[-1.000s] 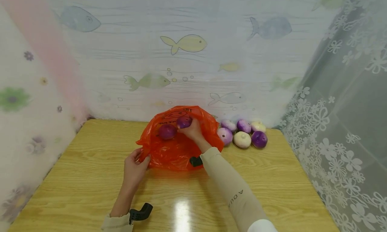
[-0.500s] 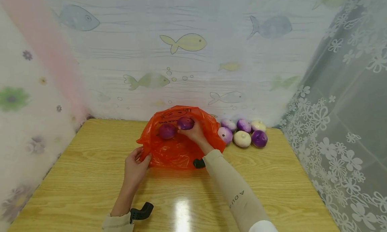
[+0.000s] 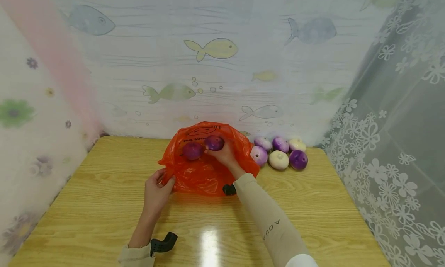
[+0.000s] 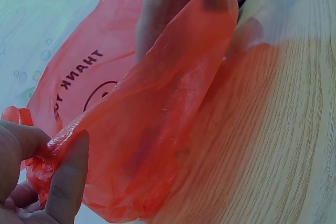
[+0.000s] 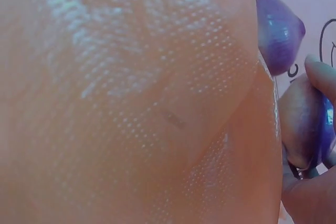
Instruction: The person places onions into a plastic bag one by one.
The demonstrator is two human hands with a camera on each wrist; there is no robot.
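Note:
A thin red plastic bag (image 3: 198, 178) lies on its side on the table with its mouth toward me. My left hand (image 3: 158, 189) pinches the left edge of the bag's mouth; in the left wrist view the thumb and fingers (image 4: 71, 177) bunch the film. My right hand (image 3: 224, 153) reaches inside the bag and grips a purple-and-pale turnip (image 3: 214, 143). Just left of it in the bag sits a purple onion-like bulb (image 3: 192, 150) with a pointed tip, seen in the right wrist view. Red film covers much of that view.
To the bag's right, several turnips stand in two rows, among them a white one (image 3: 279, 160) and a dark purple one (image 3: 298, 160). Behind the wooden table (image 3: 104, 205) hangs a fish-print curtain (image 3: 215, 77). A lace-patterned sheet (image 3: 393, 162) borders the right side.
My right hand has shifted slightly right and toward me inside the bag, with the turnip in its grip. The left hand keeps its pinch on the bag's edge and has barely moved.

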